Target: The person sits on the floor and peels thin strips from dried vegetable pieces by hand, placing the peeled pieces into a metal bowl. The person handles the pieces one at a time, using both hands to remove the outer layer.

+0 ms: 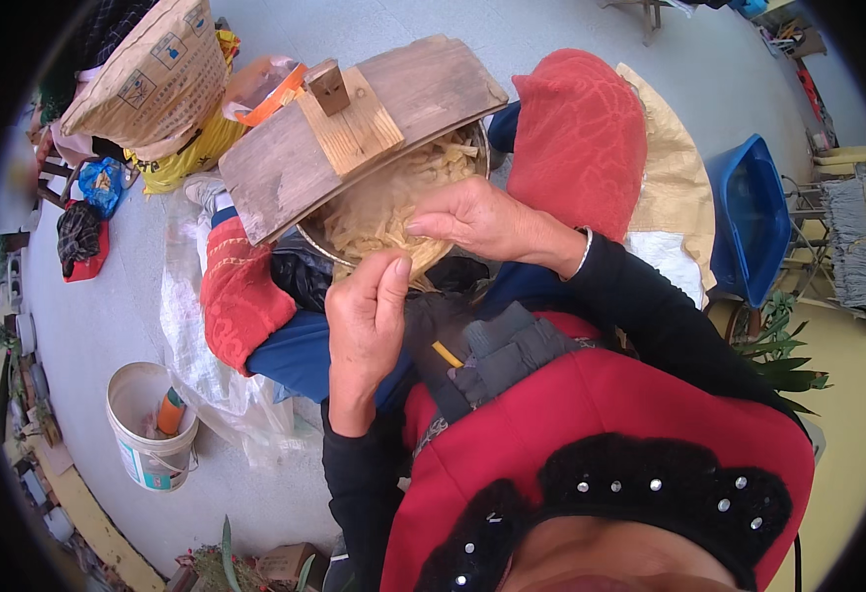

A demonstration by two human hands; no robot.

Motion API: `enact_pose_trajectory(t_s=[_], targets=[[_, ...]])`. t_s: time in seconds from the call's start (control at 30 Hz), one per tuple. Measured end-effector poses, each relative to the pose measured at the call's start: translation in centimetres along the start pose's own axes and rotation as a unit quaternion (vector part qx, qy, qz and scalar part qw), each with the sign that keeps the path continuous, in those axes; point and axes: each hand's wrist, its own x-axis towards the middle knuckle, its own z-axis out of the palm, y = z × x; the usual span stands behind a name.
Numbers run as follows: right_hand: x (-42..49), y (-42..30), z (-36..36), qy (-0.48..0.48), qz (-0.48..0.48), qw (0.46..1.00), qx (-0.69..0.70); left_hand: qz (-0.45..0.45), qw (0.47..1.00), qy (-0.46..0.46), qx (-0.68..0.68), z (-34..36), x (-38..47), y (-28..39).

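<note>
My left hand [367,318] is curled, its thumb pressed over the fingers, at the near edge of a metal-rimmed basin [314,240]. Above the basin my right hand [473,218] has thumb and forefinger pinched together. Pale yellow strips [373,222] fill the basin and pass between both hands; my fingers hide most of the gripped ends. A weathered wooden board [433,81] covers the basin's far side at a slant. Across it runs a lighter wood piece [351,126] with an upright block [327,86].
Red cloths [581,140] cover my knees. A large printed sack [159,89] stands at the far left, near a clear bag with an orange rim [266,92]. The white bucket [153,425] sits at left on plastic sheeting [218,377]. A blue tub [751,222] stands right.
</note>
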Motion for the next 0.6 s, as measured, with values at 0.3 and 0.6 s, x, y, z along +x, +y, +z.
enact_pose_trajectory(t_s=[0.3,0.6], targets=[[-1.1,-3.7,2.1,-0.125,0.143,0.895,0.403,-0.105,0.963,0.012,-0.246,1.0,4.7,-5.1],[2.1,4.1,3.3,0.133,-0.034,0.979,0.151,-0.195,0.890,0.018,-0.412,5.8,2.9,-2.4]])
